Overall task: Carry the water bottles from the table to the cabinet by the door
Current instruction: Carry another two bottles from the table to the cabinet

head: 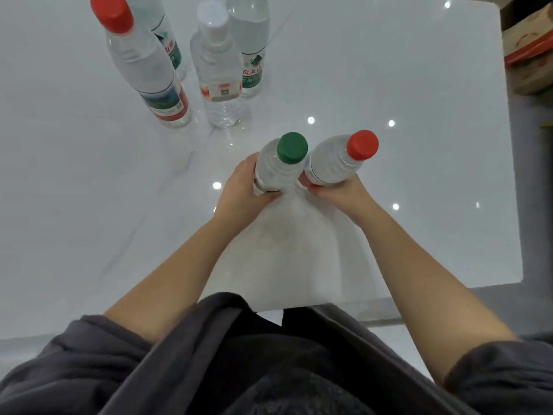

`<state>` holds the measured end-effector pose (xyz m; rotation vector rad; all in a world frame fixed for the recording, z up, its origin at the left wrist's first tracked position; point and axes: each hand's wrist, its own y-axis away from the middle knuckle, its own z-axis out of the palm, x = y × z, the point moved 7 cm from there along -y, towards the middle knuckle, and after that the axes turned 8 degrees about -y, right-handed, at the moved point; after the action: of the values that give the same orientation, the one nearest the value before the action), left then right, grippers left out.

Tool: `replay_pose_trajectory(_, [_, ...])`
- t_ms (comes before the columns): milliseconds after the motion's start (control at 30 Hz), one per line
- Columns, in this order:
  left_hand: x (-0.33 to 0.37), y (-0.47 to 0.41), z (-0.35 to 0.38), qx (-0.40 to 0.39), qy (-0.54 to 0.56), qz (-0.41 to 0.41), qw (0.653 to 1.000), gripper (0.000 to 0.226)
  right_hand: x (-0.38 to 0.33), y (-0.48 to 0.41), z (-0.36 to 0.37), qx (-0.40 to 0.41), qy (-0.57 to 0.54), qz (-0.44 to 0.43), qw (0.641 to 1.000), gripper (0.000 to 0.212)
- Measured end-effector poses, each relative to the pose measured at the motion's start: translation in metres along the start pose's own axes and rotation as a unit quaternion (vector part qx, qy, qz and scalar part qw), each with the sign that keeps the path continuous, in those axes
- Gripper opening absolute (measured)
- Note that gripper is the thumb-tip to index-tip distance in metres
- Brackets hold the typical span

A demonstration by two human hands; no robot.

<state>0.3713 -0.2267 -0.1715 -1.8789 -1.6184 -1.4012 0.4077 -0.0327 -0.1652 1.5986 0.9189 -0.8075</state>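
One broad, glossy white surface fills most of the view, seen from above by a person standing at its near edge. Past the surface's right edge runs a strip of dark floor. A cardboard box sits close beside the surface's far right corner. Neither the cabinet nor the door is in sight.

Four bottles stand upright in a tight cluster at the surface's far left. They are a tall red-capped bottle, a green-labelled bottle behind it, a white-capped bottle and a second green-labelled bottle. No hand touches them; they are left to be carried.

Near the surface's middle, toward its near edge, two smaller bottles are held side by side, almost touching and both tilted. The left hand wraps around the lower body of a green-capped bottle. The right hand grasps the lower body of a small red-capped bottle. It cannot be told whether their bases rest on the surface or hang just above it.

The task looks to be at an early stage, with one pair in hand and nothing seen delivered. Nothing stands between the held pair and the surface's near edge, so drawing them back looks free. The cluster is well apart from them. On a turn to the right, the surface's right edge and the box are the things to mind.
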Motion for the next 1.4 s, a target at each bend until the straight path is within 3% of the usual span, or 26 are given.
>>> replay_pose_trajectory(133, [-0.003,0.008,0.003,-0.002,0.0,0.008,1.0,0.066,0.017,0.02,0.01,0.039,-0.012,0.005,0.999,0.038])
replay_pose_trajectory(333, [-0.003,-0.001,0.006,-0.015,-0.034,0.019,0.999,0.07,0.025,0.017,0.016,0.138,-0.036,-0.006,0.99,0.038])
replay_pose_trajectory(567, [-0.004,0.001,0.008,-0.029,-0.074,0.013,0.997,0.057,0.044,0.032,0.015,0.165,-0.059,0.029,0.984,0.056])
replay_pose_trajectory(833, [-0.003,0.055,0.047,-0.103,-0.061,0.042,0.992,0.05,0.076,0.128,0.005,0.205,-0.118,0.032,0.971,0.035])
replay_pose_trajectory(967, [0.022,0.088,0.09,-0.171,-0.066,0.071,0.981,0.044,0.101,0.189,-0.014,0.262,-0.141,0.049,0.954,0.039])
replay_pose_trajectory(1167, [0.067,0.15,0.179,-0.276,-0.091,0.139,0.947,0.044,0.142,0.296,-0.052,0.359,-0.177,0.041,0.915,0.025])
replay_pose_trajectory(1400, [0.127,0.256,0.283,-0.383,-0.072,0.209,0.897,0.047,0.193,0.456,-0.1,0.518,-0.205,0.044,0.829,0.038])
